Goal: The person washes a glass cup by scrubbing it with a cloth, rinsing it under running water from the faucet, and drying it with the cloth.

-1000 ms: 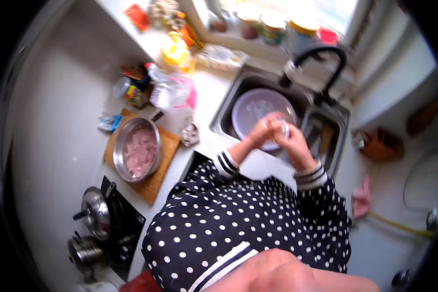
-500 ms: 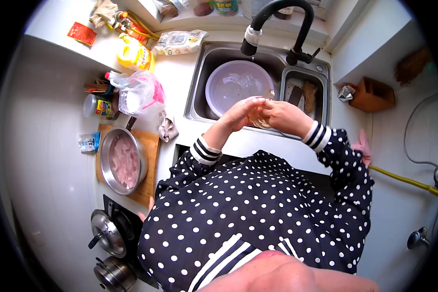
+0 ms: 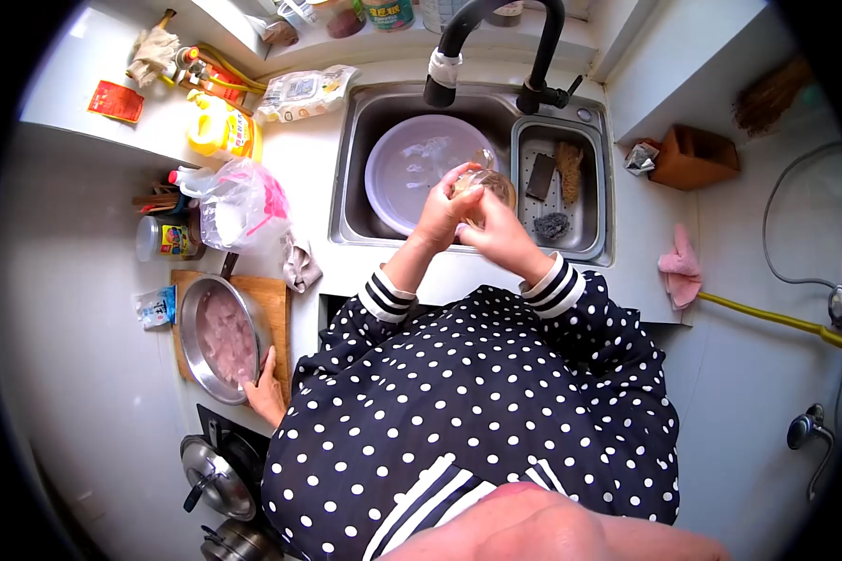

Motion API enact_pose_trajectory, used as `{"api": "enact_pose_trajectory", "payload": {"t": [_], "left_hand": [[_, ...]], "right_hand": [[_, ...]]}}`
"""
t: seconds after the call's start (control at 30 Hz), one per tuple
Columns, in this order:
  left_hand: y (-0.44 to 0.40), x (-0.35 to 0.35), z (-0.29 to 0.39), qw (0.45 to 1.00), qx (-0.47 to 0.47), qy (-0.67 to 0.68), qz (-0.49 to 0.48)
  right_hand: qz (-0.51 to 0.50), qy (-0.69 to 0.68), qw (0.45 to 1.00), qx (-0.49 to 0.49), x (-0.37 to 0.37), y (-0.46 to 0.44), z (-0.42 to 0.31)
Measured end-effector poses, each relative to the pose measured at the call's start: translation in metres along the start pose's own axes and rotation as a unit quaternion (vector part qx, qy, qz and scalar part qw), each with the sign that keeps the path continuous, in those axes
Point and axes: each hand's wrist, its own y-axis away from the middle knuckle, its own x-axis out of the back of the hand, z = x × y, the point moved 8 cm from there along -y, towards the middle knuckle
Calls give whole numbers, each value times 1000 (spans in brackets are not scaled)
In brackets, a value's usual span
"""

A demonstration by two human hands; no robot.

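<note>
Just ahead of the polka-dot top (image 3: 482, 402), both hands meet at a clear glass vessel (image 3: 488, 187), above the near right part of the basin rim. The left hand (image 3: 432, 220) has its fingers bent around the vessel's near left side, holding it. The right hand (image 3: 500, 245) closes on it from below, its fingers narrow and partly hidden against the glass.

Under and beyond them, the pale purple basin (image 3: 402, 178) sits in the large compartment of the steel sink (image 3: 342, 201), with light glinting inside it. The smaller compartment to the right holds a steel wool pad (image 3: 551, 224) nearest, then a dark flat block (image 3: 540, 176) beside a tan scrubber (image 3: 569, 171).

Off to the left, another person's hand (image 3: 267, 393) touches the edge of a metal bowl (image 3: 192, 346) of pale pink meat (image 3: 226, 335), which rests on a wooden cutting board (image 3: 276, 304). A lidded pot (image 3: 217, 481) stands on the stove beside the board.

Further back on the counter (image 3: 313, 173) are a plastic bag (image 3: 243, 210), a yellow bottle (image 3: 223, 129) and a wipes pack (image 3: 307, 92). The black faucet (image 3: 458, 35) arches over the sink, and jars line the windowsill (image 3: 384, 47) behind.
</note>
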Motion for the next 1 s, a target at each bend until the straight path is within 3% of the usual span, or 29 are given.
{"api": "enact_pose_trajectory", "payload": {"t": [0.03, 0.07, 0.1, 0.13, 0.2, 0.23, 0.3, 0.37, 0.4, 0.47, 0.53, 0.67, 0.77, 0.83, 0.9, 0.97, 1.0], "left_hand": [[0, 2, 1, 999, 32, -20, -3], [1, 2, 1, 997, 69, -20, -13], [2, 1, 0, 994, 104, -20, -22], [7, 2, -4, 987, 138, -83, -6], [9, 1, -25, 974, 217, -42, -57], [10, -1, -32, 963, 254, -23, -82], [9, -1, -31, 960, 264, -36, -90], [5, 3, -29, 964, 247, -68, -69], [5, -1, -22, 974, 211, -49, -72], [3, -3, -18, 987, 147, -59, -26], [-1, -3, -22, 994, 107, -30, -5], [-2, 1, -18, 993, 98, -57, -39], [6, -6, 0, 999, 18, -30, -26], [4, -10, 1, 998, -40, 48, -4], [3, -8, -3, 991, -62, 109, 36], [-8, -2, -27, 976, 53, 207, -37], [-5, 0, -27, 974, 79, 213, -17]], "right_hand": [[-15, 229, 969, 92, -5, 5, -21], [-29, 355, 921, 157, -8, 11, -19], [-94, 440, 878, 161, -9, 12, -4], [-143, 478, 839, 218, -9, 16, -3], [-219, 554, 718, 360, -6, 25, -4], [-243, 591, 673, 373, -4, 26, -5], [-232, 609, 657, 380, -4, 28, 3], [-150, 662, 637, 366, -6, 32, 1], [-139, 593, 748, 264, -3, 27, 5], [-45, 460, 874, 151, -1, 18, -3], [67, 290, 955, 15, 3, 10, 3], [84, 218, 971, -47, 11, 2, 8], [108, 27, 993, -47, 21, -6, 12], [99, -222, 965, -102, 18, -11, 11], [91, -200, 972, -79, 13, -15, 20], [11, 136, 991, -9, 3, -5, -7], [8, 343, 930, 135, -2, 3, -19]]}}
